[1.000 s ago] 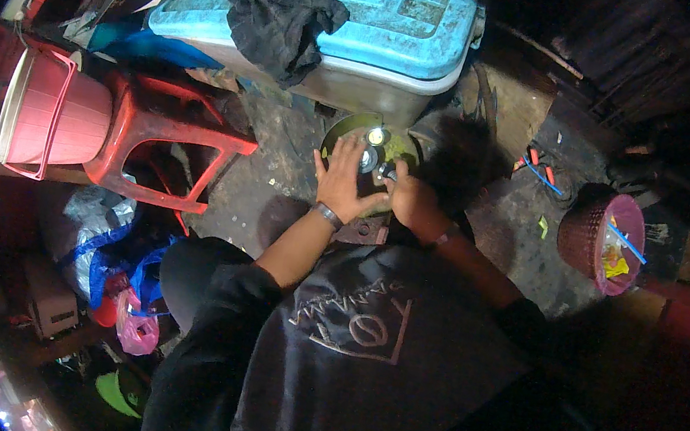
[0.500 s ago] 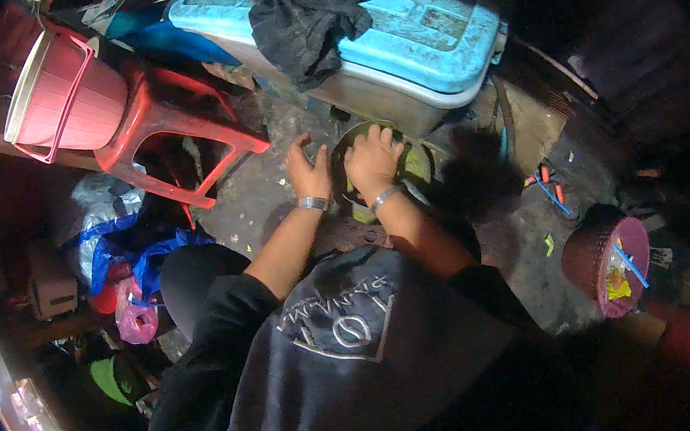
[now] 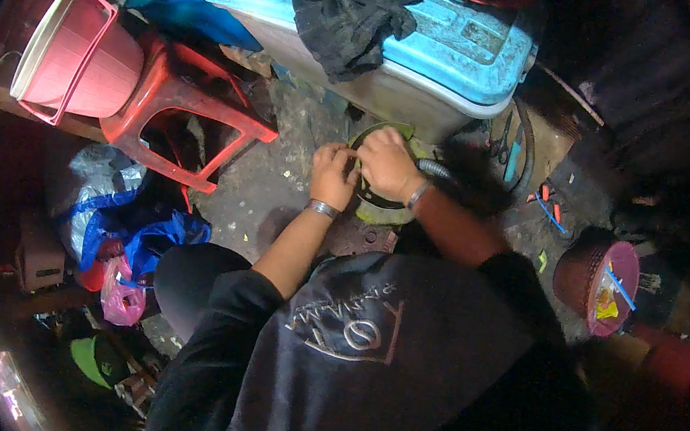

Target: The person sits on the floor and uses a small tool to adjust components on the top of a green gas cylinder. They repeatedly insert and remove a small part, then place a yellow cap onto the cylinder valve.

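A round dark object with a yellow-green rim (image 3: 382,214) sits on the floor before me, below a blue-lidded box; its details are partly hidden. My left hand (image 3: 333,177) is at its left edge, fingers curled close to those of my right hand. My right hand (image 3: 386,165) reaches over its upper middle with bent, closed fingers. What the fingertips hold is too small and hidden to make out. A short silver ribbed piece (image 3: 433,168) lies just right of my right hand.
A grey box with blue lid (image 3: 477,76) bears a black cloth (image 3: 341,14). Left are a red stool (image 3: 225,130) holding a pink bucket (image 3: 104,62), and bags (image 3: 104,192). Right are a pink basket (image 3: 567,280), orange-handled tools (image 3: 554,213) and a hose (image 3: 526,152).
My left hand went from lying spread on the round object to curling at its left edge. My right hand moved up and left from the right side to over its middle.
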`<act>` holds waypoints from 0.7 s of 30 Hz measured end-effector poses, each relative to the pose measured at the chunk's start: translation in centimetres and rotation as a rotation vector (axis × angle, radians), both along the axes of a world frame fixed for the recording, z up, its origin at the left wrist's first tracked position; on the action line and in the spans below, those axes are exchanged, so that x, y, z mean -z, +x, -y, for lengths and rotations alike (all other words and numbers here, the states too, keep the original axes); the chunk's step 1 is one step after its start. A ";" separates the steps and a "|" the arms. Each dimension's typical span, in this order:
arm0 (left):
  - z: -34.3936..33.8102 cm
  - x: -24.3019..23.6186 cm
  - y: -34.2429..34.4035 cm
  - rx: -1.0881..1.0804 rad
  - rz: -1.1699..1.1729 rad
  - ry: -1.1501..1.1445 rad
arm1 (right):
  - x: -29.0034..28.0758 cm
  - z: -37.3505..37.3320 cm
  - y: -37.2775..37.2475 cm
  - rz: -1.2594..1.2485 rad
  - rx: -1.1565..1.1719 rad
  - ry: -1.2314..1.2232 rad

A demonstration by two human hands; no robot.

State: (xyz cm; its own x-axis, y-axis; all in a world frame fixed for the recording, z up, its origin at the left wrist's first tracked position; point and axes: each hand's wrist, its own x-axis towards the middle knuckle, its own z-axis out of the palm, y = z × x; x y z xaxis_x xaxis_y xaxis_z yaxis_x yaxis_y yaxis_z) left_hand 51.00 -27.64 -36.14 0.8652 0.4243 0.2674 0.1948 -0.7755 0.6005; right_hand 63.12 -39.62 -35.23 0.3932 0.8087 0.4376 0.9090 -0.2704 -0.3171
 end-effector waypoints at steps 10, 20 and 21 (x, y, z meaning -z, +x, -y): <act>-0.1 0.6 0.2 0.057 -0.051 0.092 | 0.8 -3.5 0.8 -0.529 0.628 -0.518; 0.2 1.4 1.9 0.113 -0.192 0.062 | 1.3 -3.7 1.8 -0.379 0.466 -0.583; 0.2 1.2 2.0 0.125 -0.206 0.083 | 1.4 -3.7 1.9 -0.418 0.476 -0.566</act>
